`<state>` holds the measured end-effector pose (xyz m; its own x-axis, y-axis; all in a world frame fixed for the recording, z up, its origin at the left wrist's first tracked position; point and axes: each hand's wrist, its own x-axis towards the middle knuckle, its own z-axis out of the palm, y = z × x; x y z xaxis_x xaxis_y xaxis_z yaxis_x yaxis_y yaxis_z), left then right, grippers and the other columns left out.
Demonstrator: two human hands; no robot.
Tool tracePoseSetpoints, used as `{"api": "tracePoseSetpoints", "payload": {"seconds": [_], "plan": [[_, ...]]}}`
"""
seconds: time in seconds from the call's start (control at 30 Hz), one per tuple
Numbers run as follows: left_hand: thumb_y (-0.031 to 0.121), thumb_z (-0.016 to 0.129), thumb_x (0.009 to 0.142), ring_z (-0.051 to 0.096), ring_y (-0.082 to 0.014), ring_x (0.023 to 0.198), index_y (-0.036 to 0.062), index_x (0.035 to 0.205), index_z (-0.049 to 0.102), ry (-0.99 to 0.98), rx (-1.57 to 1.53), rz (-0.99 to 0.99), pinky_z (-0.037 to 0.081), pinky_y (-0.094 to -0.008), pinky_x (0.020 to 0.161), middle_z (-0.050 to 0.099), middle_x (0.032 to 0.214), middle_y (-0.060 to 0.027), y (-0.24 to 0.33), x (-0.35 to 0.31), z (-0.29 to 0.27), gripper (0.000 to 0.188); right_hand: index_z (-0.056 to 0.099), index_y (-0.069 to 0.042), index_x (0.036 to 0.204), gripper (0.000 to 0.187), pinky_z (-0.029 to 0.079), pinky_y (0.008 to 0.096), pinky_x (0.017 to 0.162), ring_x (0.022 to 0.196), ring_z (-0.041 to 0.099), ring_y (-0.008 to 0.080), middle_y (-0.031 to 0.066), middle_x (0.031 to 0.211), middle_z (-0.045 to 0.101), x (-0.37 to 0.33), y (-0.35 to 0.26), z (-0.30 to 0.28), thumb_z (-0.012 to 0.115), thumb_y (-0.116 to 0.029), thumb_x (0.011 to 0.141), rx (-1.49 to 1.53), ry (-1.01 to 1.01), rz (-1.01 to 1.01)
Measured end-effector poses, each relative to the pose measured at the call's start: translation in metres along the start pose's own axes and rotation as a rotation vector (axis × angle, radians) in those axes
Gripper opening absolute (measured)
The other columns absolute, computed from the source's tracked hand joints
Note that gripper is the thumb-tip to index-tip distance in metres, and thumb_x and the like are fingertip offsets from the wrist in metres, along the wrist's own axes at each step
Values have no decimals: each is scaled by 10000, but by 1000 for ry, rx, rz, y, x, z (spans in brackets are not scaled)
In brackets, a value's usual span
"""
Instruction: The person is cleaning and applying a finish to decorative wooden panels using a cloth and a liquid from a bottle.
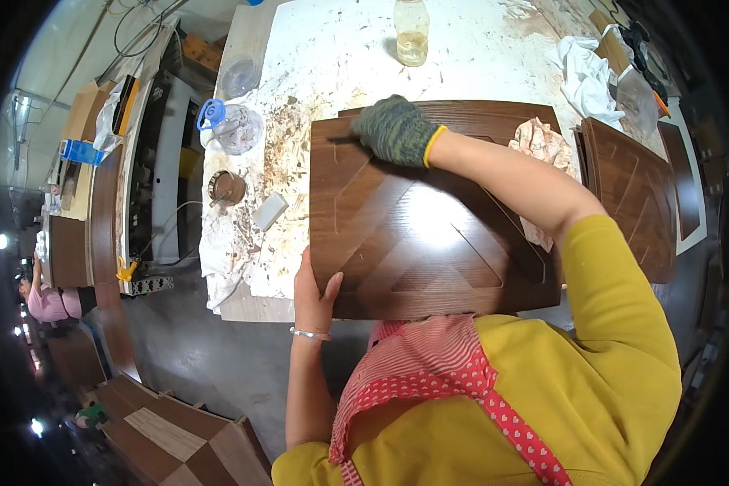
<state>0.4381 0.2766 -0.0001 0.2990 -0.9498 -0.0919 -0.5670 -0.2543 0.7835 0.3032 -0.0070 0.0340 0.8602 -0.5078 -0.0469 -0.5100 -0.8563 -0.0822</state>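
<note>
A dark brown glossy wooden cabinet door panel (397, 267) with routed grooves lies on the worktable in front of me, on top of a second brown panel (510, 109) whose far edge shows. My left hand (312, 292), bare, grips the near left part of its edge, thumb toward the panel. Over the far left corner is my right hand (397, 131), in a dark green knit glove with a yellow cuff. Its fingers are closed round a thin dark stick-like tool (342, 140) that points left over the panel. Most of the tool is hidden by the glove.
Left of the panel are a white block (270, 211), a brown-stained cup (228, 187) and a clear plastic jug (239, 130). A glass jar (411, 36) stands at the back. A crumpled stained cloth (541, 142) and more brown panels (632, 198) are at right.
</note>
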Motion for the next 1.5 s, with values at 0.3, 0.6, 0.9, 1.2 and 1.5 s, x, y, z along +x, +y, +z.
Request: {"api": "tracePoseSetpoints", "payload": {"seconds": [0.3,0.6,0.9,1.2,1.5], "plan": [[114,637,840,512,-291,1156,-48,1364,340,46,-197,-18,399,-355,973,521,1253,-207,-18,-4,9,623,668,-90,853,176,488,426,656,735,646,313,147,771,661,-9,-19,2,529,-187,803,43,239,55],[162,589,888,480,-275,1202,-49,1370,352,66,-273,-12,365,-344,1015,486,1310,-198,-27,-2,10,577,673,-98,771,124,482,428,600,705,645,297,133,737,653,-16,-75,23,589,-190,767,97,221,0],[144,547,926,502,-61,721,0,1388,372,-109,-538,-359,428,-194,592,586,926,-23,-34,-54,-16,516,648,-122,774,94,487,407,603,700,652,250,84,713,637,-31,-100,15,611,-206,752,61,176,-109],[62,563,908,587,-103,794,-12,1401,341,-144,-899,-400,488,-227,705,618,906,-54,-56,-73,-8,546,633,-110,721,89,464,430,560,657,639,282,110,661,626,-43,-128,7,623,-198,738,-70,249,-188],[-20,498,918,577,-142,955,-6,1401,347,-78,-1278,-357,483,-263,837,588,1089,-84,-69,-87,7,506,659,-46,785,185,475,427,609,687,642,276,133,719,648,-68,-158,0,664,-202,686,128,-10,-240]]}}
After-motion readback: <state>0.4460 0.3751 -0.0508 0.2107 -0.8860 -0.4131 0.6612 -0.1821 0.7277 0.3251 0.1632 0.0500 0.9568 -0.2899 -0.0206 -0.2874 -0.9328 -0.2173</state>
